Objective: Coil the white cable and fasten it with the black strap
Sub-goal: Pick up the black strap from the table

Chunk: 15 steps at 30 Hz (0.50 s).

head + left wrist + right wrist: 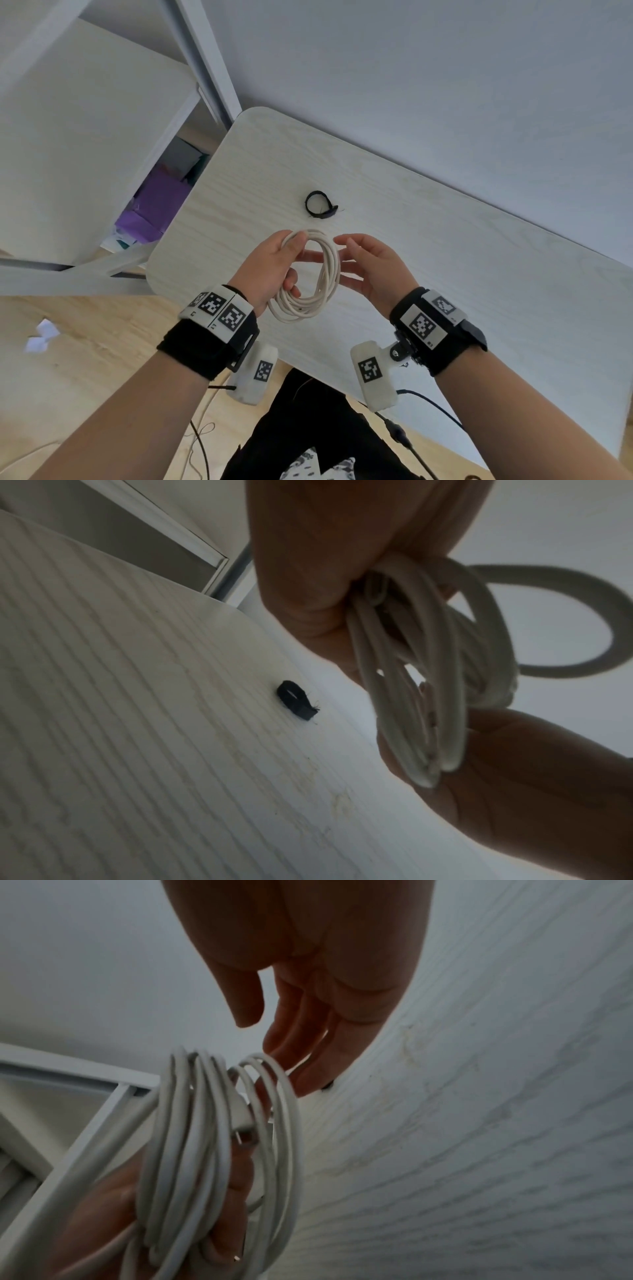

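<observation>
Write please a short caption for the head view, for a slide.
Left hand holds the coiled white cable above the table; open right hand beside it; black strap lies unused.

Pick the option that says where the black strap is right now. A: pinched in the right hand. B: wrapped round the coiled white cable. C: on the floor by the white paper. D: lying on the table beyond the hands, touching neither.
D. The black strap lies curled on the table past the white cable, which the left hand holds in a coil; the right hand is open beside the coil and holds nothing.
</observation>
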{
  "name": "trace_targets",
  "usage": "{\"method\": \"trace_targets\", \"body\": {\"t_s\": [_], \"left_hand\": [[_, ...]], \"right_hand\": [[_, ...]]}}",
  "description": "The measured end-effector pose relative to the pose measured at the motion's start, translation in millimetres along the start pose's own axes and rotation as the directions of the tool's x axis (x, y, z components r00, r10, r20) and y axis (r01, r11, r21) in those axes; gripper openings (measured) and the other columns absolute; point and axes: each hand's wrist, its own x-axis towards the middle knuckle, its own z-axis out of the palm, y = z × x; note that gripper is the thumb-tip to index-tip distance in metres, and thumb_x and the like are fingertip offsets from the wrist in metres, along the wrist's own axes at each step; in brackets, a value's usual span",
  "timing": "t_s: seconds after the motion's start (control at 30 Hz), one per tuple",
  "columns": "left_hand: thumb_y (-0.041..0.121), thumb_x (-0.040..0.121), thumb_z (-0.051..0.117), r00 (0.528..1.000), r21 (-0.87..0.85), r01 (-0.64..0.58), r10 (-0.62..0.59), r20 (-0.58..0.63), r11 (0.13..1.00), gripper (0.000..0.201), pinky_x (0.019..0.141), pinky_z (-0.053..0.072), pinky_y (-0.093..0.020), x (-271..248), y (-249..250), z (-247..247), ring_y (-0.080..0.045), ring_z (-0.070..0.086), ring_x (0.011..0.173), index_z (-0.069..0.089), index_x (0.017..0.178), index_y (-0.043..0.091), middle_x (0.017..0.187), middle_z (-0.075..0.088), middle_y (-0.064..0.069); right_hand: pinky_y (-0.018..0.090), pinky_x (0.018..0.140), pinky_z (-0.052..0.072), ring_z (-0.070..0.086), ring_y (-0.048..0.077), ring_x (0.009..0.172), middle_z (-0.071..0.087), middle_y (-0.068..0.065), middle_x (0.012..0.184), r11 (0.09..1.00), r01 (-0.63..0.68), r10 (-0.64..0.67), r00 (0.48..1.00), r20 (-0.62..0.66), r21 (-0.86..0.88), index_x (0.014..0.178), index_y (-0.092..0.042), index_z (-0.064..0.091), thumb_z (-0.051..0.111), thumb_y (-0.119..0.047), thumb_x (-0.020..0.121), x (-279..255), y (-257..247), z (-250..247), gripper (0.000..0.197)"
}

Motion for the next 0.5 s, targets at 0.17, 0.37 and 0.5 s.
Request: {"method": "trace_targets", "body": {"t_s": [0.17,0.37,0.5], "left_hand": [[0.032,0.096,0.044,0.999,-0.011,0.022,-0.023,-0.031,1.0,0.021,0.039,0.045,-0.023,6,-4,-8,-0.008,0.036,0.037,0.052,0.084,0.016,0.081,0.071,0.0],[0.031,0.097,0.043,0.997,-0.04,0.064,-0.066,-0.05,0.997,0.02,0.038,0.044,-0.023,7,-12,-18,-0.008,0.036,0.036,0.053,0.085,0.018,0.084,0.073,-0.003],[0.031,0.096,0.043,0.996,-0.031,0.07,-0.071,-0.046,0.997,0.02,0.038,0.044,-0.023,6,-15,-24,-0.008,0.037,0.036,0.054,0.086,0.017,0.08,0.074,-0.002]], "right_hand": [[0.033,0.081,0.057,0.063,0.019,0.091,0.059,0.003,0.101,0.992,-0.006,-0.004,0.997,-0.081,-0.126,0.101,-0.014,0.062,0.047,-0.022,0.094,25,-5,4,0.018],[0.026,0.063,0.052,0.06,0.016,0.09,0.058,0.0,0.109,0.762,0.101,-0.28,0.942,-0.185,-0.64,0.108,-0.022,0.057,0.056,-0.021,0.087,73,-17,2,0.02],[0.031,0.094,0.042,0.047,0.023,0.112,0.045,0.007,0.126,0.531,0.109,-0.369,0.922,-0.114,-0.841,0.115,-0.022,0.055,0.062,-0.017,0.079,100,-16,1,0.037]]}}
